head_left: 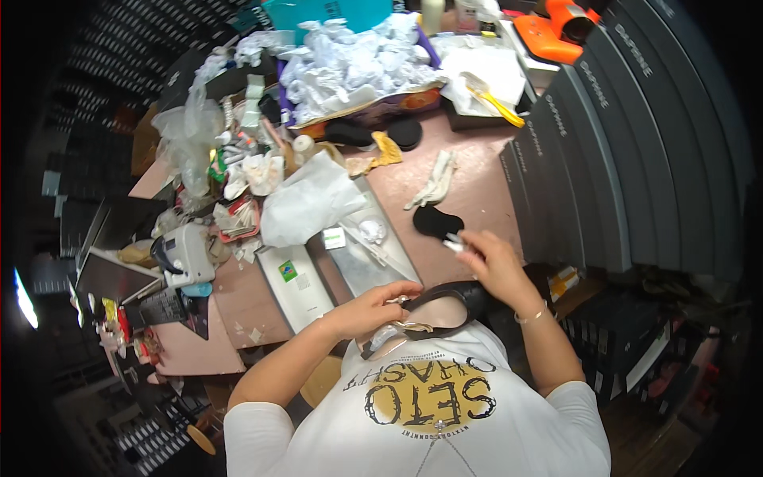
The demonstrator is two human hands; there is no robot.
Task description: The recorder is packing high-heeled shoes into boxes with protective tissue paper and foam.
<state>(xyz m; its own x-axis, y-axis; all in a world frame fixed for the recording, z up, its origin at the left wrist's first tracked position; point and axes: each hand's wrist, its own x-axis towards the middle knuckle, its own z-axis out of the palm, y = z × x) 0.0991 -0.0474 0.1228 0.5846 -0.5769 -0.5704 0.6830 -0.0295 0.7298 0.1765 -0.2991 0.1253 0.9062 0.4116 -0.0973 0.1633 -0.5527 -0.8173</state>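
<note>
My left hand [372,308] is closed on a black shoe [469,300] with a beige lining, held close to my body above the table's near edge. A gold-coloured metal piece and some clear wrapping show at the end beside my left fingers. Just beyond the shoe, my right hand [494,262] pinches a small white piece [454,242], too small to name. Past those fingertips lies a black insole-shaped pad [435,222]. A crumpled whitish cloth [434,181] rests on the pink table [485,187] farther away.
Stacked grey shoe boxes [628,135] wall off the right side. At the back, a bin [362,113] overflows with crumpled white paper, beside a yellow-handled tool [502,108]. Open shoe-box parts [292,290] lie left of centre under white paper [311,199]. A white machine [189,256] stands farther left.
</note>
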